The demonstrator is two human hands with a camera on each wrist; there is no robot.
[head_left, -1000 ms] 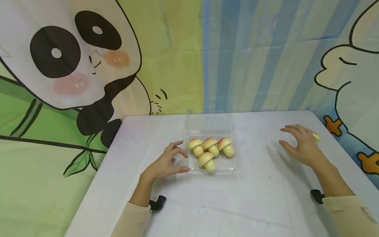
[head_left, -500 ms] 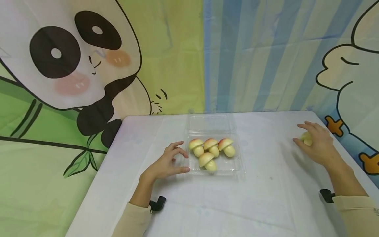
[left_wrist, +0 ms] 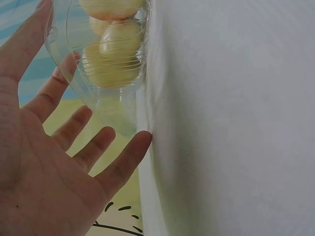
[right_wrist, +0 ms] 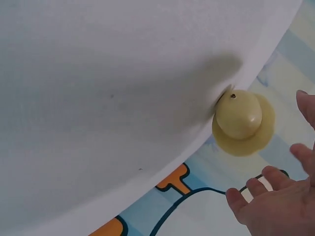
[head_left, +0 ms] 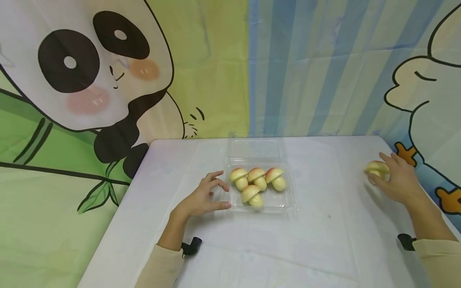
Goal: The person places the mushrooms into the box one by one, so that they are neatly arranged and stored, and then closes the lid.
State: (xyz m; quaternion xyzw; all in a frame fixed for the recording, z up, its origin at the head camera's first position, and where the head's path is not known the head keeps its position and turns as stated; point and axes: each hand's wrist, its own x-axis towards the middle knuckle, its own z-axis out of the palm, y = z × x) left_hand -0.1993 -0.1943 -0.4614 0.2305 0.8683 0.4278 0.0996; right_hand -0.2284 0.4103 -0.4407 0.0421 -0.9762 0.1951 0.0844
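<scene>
An open clear plastic clamshell box (head_left: 266, 203) lies on the table, holding several toy mushrooms (head_left: 256, 178) with yellow stems and reddish caps. My left hand (head_left: 201, 197) is at the box's left side, its fingers spread and relaxed. In the left wrist view, fingertips reach right to the clear wall of the box (left_wrist: 106, 93). Far to the right, another toy mushroom (head_left: 377, 167) stands on the table, stem towards me. Beside it is my right hand (head_left: 400, 182), thumb and fingers parted. The right wrist view shows a gap between that mushroom (right_wrist: 239, 115) and my fingers (right_wrist: 256, 189).
The white-covered table (head_left: 309, 248) ends at a right edge close beyond the right hand. Printed cloth with a panda (head_left: 115, 72) and blue stripes (head_left: 281, 72) hangs behind the table. The box's lid (head_left: 255, 149) lies folded back towards the cloth.
My right hand moved right, past the single mushroom, which first stood behind it and now shows on its left. The left hand and the box stayed in place.
</scene>
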